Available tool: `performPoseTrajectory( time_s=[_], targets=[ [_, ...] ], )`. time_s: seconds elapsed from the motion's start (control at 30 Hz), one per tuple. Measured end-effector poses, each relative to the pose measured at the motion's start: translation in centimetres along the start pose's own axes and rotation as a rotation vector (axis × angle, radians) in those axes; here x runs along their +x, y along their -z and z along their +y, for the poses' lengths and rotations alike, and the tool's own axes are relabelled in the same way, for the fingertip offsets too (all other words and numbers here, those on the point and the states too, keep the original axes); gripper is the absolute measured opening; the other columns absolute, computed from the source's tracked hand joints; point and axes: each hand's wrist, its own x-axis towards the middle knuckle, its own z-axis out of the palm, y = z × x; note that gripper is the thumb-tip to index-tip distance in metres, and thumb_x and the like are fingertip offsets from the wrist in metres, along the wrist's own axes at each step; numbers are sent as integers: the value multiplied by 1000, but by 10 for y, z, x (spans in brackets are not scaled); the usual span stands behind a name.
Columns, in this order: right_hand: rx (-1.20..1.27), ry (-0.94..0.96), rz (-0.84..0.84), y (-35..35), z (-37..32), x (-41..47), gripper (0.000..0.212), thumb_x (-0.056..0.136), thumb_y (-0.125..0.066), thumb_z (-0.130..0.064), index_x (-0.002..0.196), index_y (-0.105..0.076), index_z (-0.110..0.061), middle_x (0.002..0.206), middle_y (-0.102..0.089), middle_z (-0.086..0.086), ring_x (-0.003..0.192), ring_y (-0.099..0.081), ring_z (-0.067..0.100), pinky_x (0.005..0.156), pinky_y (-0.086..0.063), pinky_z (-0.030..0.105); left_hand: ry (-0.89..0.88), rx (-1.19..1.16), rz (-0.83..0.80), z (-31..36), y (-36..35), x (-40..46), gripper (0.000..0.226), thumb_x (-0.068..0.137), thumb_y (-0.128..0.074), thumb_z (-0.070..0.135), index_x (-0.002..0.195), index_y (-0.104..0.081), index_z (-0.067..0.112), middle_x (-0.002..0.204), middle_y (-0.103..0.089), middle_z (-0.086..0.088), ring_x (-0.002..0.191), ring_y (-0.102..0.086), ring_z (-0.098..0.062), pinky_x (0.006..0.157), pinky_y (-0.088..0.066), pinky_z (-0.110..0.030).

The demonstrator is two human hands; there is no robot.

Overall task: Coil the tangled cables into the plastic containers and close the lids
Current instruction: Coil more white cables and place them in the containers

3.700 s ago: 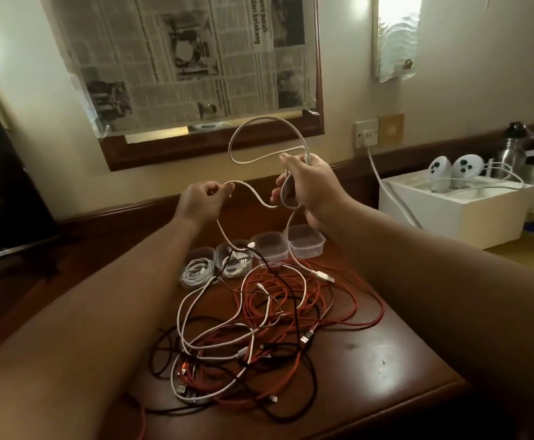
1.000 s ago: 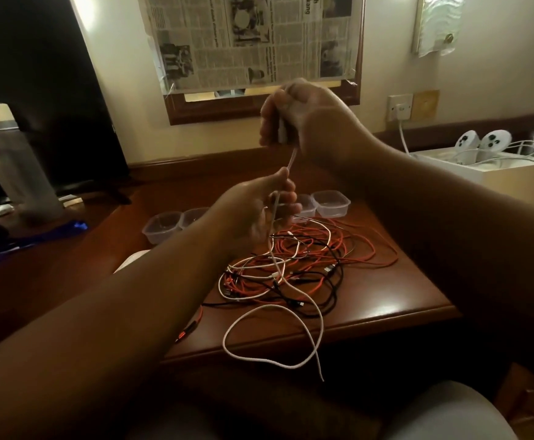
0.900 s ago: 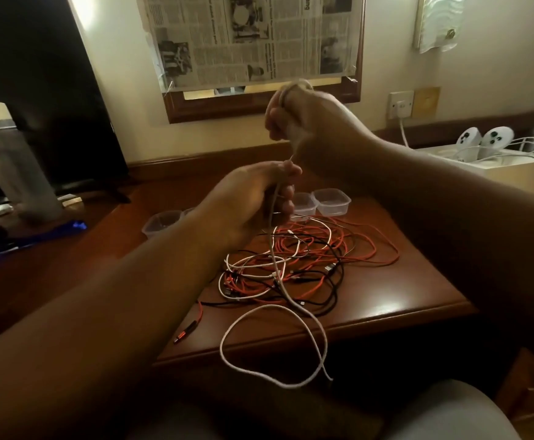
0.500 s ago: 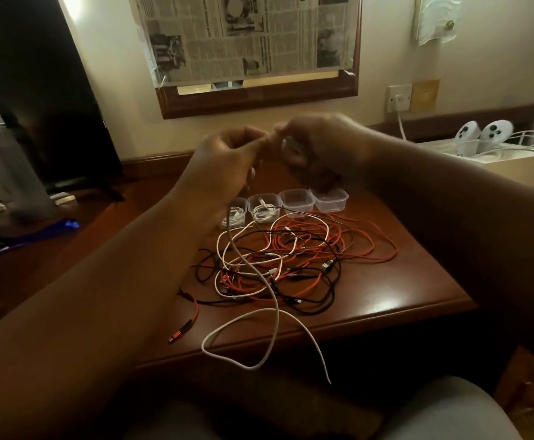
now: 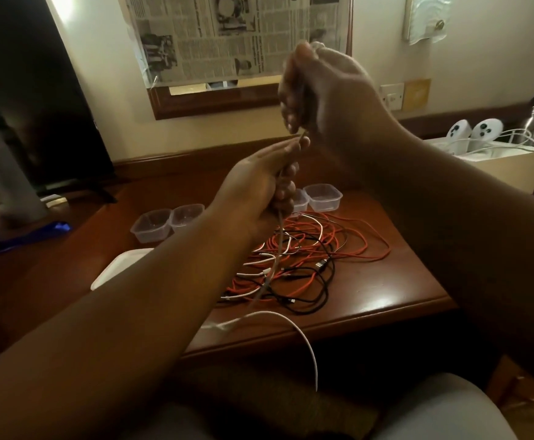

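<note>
Now the right hand (image 5: 326,90) clenches the gathered white cable (image 5: 303,338); the left hand (image 5: 259,192) grips its run, probably loosely, tail dangling off the desk's (image 5: 386,300) front edge. Feed slack evenly, keeping loops equal.

A white cable (image 5: 300,331) runs taut from the raised right hand (image 5: 322,87) down through the left hand (image 5: 259,192) just below it, its loose end hanging past the counter (image 5: 386,296) edge, while tangled red, black and white cables (image 5: 307,262) and open clear plastic containers (image 5: 322,196) lie beyond the left hand.
</note>
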Motion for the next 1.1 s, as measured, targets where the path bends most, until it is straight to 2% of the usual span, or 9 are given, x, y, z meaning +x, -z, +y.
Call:
performPoseTrajectory(
  time_s=[0.1,0.2,0.37,0.5,0.63,0.73,0.87,1.0,1.1],
  targets=[
    [-756,215,24,4,10,-2,19,104,-41,-23,89,-51,-16,74,-49,-9,58,-47,1,55,-40,17,32,53,-41,-6,0,-4,16,101,-50,17,95,-65,17,65,-50,4,46,-34,-4,43,-26,-18],
    [-1210,348,-85,8,24,-8,19,102,-44,-27,86,-50,-18,80,-48,-7,64,-44,4,63,-35,18,46,138,-54,-9,-4,-8,27,101,-38,7,86,-60,14,65,-49,1,47,-35,-6,43,-26,-20],
    [-1268,434,-21,13,29,-9,24,99,-41,-28,76,-44,-21,74,-48,-6,60,-44,8,61,-37,23,-15,259,-59,-11,-3,-7,28,101,-38,4,91,-62,15,65,-53,-1,48,-39,-9,44,-30,-23],
    [-1268,521,59,18,28,-8,25,95,-42,-27,71,-40,-22,62,-36,-13,49,-28,-1,53,-22,16,-56,362,-91,-8,-3,-4,23,102,-42,9,97,-64,14,65,-56,-2,49,-42,-12,49,-31,-28],
    [-1390,569,136,32,33,-4,28,94,-44,-27,67,-40,-22,58,-35,-7,47,-28,9,54,-26,24,-175,800,-97,3,1,-1,16,100,-55,23,99,-70,19,66,-62,6,50,-51,-7,49,-40,-20],
    [-1405,465,66,44,40,-2,37,96,-38,-36,61,-39,-22,58,-39,-7,48,-35,14,55,-25,26,-484,1111,-22,12,10,3,14,96,-62,30,91,-71,20,70,-65,9,56,-59,2,53,-45,-13],
    [-877,26,-169,47,49,-2,55,95,-31,-51,53,-48,-22,49,-43,-6,43,-37,17,47,-31,33,-702,978,71,13,16,11,18,93,-67,30,88,-70,13,65,-56,11,52,-54,2,49,-39,-9],
    [-117,-351,-339,45,36,-5,62,101,-25,-50,49,-44,-20,44,-32,-4,40,-22,16,43,-19,28,-489,410,95,-2,4,17,13,93,-65,28,87,-64,17,64,-57,10,51,-51,0,48,-42,-17],
    [345,-427,-461,46,33,-8,56,96,-27,-48,53,-42,-14,43,-24,-1,38,-17,16,43,-12,28,-303,30,59,-13,-15,19,16,96,-61,32,88,-62,18,54,-50,11,43,-42,-3,42,-32,-20]
  ],
)
